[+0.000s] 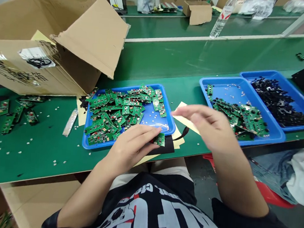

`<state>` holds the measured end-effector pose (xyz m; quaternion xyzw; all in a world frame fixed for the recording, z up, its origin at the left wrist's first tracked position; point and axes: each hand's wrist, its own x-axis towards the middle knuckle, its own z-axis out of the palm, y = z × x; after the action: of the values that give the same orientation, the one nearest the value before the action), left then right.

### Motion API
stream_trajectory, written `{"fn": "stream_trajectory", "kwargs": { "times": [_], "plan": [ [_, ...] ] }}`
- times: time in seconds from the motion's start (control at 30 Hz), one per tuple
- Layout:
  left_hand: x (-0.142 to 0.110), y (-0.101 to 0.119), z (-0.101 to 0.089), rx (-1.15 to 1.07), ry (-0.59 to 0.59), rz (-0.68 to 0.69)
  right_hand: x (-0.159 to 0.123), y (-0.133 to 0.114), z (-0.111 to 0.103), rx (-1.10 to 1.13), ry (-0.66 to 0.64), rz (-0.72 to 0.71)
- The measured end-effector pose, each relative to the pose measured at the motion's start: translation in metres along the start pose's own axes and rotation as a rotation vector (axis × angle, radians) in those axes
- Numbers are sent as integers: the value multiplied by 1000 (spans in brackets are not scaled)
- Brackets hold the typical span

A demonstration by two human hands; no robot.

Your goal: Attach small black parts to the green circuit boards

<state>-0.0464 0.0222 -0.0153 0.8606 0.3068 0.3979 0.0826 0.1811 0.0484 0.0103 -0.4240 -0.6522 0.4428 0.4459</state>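
My left hand (134, 144) is closed on a small green circuit board (160, 139), whose end shows past my fingertips. It is at the front edge of a blue tray (170, 124) heaped with similar boards (109, 113). To the right, my right hand (207, 124) hangs in the air over pale yellow paper (182, 107). Its index finger points left, apart from the thumb tip, and no object shows in it; the hand is slightly blurred. Small white bits (151, 118) lie on the tray floor.
Right of my hands, one blue tray (279, 135) holds more boards and another (272, 73) holds black parts. A large open carton (71, 81) stands at left. Loose boards (13, 115) and a small clear packet (70, 122) lie on the green table (43, 146). A water bottle (221, 22) stands behind.
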Motion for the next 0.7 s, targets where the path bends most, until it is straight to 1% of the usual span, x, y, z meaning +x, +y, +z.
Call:
{"fn": "stream_trajectory", "kwargs": {
  "times": [0.03,0.1,0.13,0.2,0.3,0.4,0.5,0.6,0.7],
  "plan": [
    [0,0,1,47,33,35,-1,-2,5,-15,-107,54],
    [-1,-1,3,132,109,81,-4,-6,14,-9,-261,144],
    [-1,-1,4,168,146,94,-5,-8,18,20,-304,182],
    [-3,-2,5,227,206,104,-8,-9,23,103,-335,250],
    [-4,-3,3,302,258,113,-10,-8,27,182,-302,298],
    [-3,-2,2,339,284,126,-11,-6,30,167,-252,287],
    [0,-1,3,353,337,126,-12,-9,33,104,-179,208],
    [2,0,5,379,390,129,-15,-16,37,0,-99,81],
    [2,-1,7,386,435,143,-18,-21,40,-66,-77,-2]
  ]
}}
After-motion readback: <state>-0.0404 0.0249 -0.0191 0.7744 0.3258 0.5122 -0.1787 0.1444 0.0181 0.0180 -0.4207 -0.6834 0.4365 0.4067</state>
